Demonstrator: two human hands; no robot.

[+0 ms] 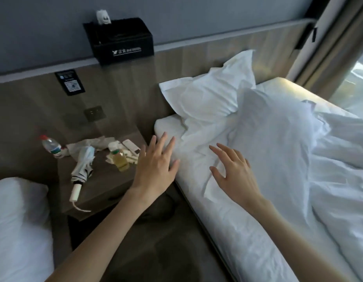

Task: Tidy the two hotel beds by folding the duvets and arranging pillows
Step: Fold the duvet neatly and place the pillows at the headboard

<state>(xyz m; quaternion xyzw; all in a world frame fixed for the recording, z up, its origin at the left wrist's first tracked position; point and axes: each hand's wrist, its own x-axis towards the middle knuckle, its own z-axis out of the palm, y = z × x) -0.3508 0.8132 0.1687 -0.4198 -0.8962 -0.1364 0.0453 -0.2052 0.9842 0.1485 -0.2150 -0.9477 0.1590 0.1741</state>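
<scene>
Open hands reaching up the bed toward the pillow

The left hand and right hand, fingers spread and holding nothing, point toward 12 o'clock, probably to straighten the pillow, which leans crooked and creased against the headboard at 1 o'clock. The duvet lies rumpled and unfolded from centre to 3 o'clock.

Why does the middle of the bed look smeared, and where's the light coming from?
Head view: daylight enters at the window on the right, glowing warm on the mattress edge; the raised white bedding is smeared, probably motion blur, while left hand and right hand look sharp; the nightstand lies in shade; the headboard ledge bows from the wide-angle lens.
</scene>
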